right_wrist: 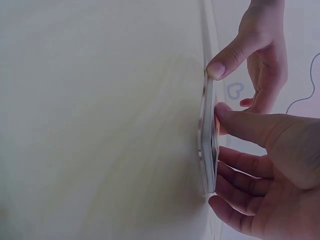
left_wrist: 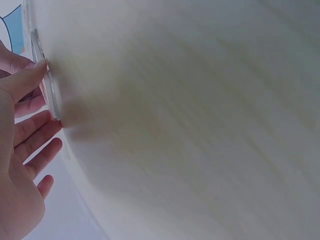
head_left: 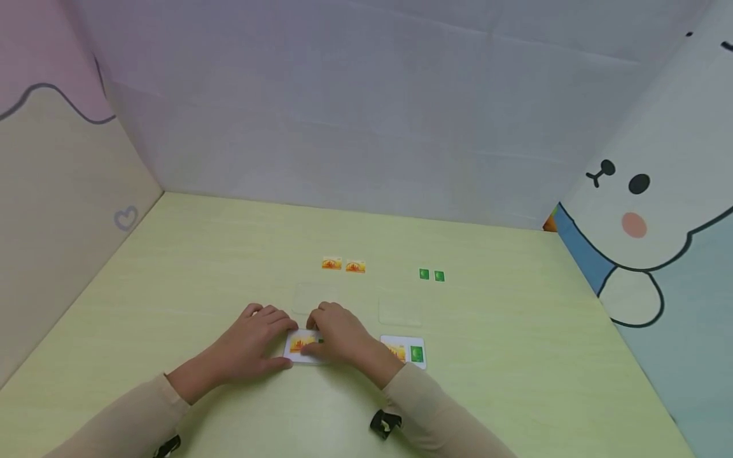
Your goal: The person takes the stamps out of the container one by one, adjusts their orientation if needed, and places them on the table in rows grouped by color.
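Note:
Flat on the table lies a white rectangular frame [head_left: 312, 360] bearing an orange picture [head_left: 299, 344] and, partly covered, a small green one. My left hand [head_left: 256, 343] grips its left end, thumb at the near edge and fingers at the far edge. Above its right half, my right hand [head_left: 343, 336] has curled fingers at the frame and the thumb on the orange picture; the right wrist view shows this thumb [right_wrist: 230, 115] on the top face. A second white frame [head_left: 403, 365], with an orange and a green picture, lies partly behind my right forearm.
Two clear rectangular sheets [head_left: 399, 312] lie beyond the frames. Farther back are two orange picture pieces [head_left: 331, 263] and two green pieces [head_left: 424, 274]. A pale wall [head_left: 343, 114] closes off the back, with printed panels [head_left: 647, 254] at the sides.

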{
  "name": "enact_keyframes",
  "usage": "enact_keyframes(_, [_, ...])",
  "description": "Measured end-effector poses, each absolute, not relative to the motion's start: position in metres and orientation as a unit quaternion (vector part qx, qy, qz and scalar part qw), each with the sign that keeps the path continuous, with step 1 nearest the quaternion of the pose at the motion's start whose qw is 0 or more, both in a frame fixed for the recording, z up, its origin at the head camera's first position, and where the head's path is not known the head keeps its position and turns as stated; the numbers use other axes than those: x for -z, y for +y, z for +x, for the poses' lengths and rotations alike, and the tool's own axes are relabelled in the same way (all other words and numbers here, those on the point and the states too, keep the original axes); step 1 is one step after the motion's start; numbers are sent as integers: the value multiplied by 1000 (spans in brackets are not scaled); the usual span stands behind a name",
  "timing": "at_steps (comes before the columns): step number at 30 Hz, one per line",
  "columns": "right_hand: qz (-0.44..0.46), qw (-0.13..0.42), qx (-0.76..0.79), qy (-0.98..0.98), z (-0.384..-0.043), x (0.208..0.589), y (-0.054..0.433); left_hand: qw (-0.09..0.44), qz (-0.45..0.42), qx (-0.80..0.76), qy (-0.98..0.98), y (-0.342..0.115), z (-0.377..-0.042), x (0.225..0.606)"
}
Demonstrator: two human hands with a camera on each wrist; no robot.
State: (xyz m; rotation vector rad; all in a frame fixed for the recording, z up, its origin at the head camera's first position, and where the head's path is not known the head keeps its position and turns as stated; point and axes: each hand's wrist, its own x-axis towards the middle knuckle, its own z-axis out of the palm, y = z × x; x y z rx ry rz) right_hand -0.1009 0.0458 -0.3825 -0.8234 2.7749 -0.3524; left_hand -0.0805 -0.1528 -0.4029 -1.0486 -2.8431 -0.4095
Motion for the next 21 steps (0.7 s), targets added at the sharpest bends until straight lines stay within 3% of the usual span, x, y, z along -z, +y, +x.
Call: enact_keyframes(21, [-272, 110, 144, 945, -104, 383, 53, 27, -338, 129, -932, -152, -80, 400])
